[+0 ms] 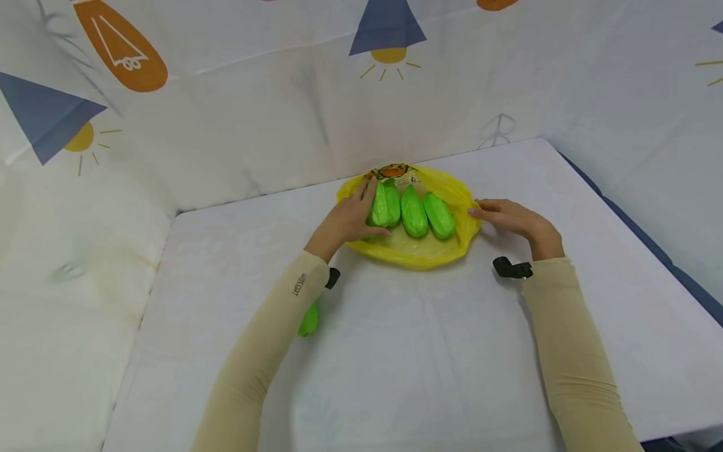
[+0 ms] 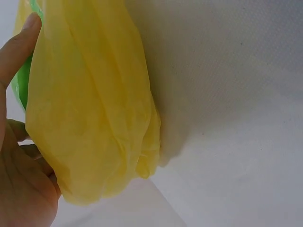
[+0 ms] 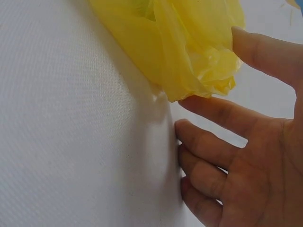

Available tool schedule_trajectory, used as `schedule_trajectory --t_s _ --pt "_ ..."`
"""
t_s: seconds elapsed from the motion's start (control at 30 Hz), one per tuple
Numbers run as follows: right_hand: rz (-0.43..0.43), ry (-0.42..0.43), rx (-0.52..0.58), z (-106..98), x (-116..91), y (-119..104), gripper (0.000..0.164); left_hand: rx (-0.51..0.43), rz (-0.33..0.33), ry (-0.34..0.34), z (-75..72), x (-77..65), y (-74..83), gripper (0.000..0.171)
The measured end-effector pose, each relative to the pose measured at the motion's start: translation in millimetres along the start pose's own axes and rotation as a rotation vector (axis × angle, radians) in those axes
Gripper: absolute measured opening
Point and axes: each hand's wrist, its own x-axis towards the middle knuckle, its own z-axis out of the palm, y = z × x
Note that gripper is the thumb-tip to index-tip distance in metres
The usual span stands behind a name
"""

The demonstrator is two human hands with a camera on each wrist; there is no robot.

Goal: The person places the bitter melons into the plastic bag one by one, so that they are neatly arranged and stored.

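A yellow plastic bag lies with its mouth spread wide, seen from above in the head view. Several glossy, bright green, oblong vegetable-like pieces lie side by side in it. My left hand reaches over the bag's left rim, its thumb and fingers about the leftmost green piece. In the left wrist view the bag partly hides that piece. At the right rim, my right hand pinches the bag's edge between thumb and forefinger. Its other fingers rest against the tabletop.
Another green piece lies on the white-covered table, partly hidden by the left sleeve. A white curtain with printed lamp shapes hangs along the back and left table edges. Black camera mounts sit on the wrists.
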Motion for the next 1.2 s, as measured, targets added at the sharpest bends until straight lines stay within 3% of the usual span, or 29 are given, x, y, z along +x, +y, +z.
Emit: schedule_trajectory --t_s 0.4,0.63,1.0,1.2 --pt "0.010 0.003 -0.004 0 1 1 0.097 -0.006 0.072 0.082 -7.7 -15.5 -3.9 0.120" --pt "0.015 -0.002 -0.002 1 1 0 0.098 -0.013 0.080 0.147 -15.3 -36.8 -8.8 0.121" --pt "0.017 -0.006 -0.015 0 -2 1 0.098 -0.015 0.087 0.162 -13.0 -56.5 -20.0 0.126" --pt "0.021 -0.009 -0.014 1 -2 0 0.098 -0.023 0.085 0.202 -16.3 -70.6 -24.3 0.125"
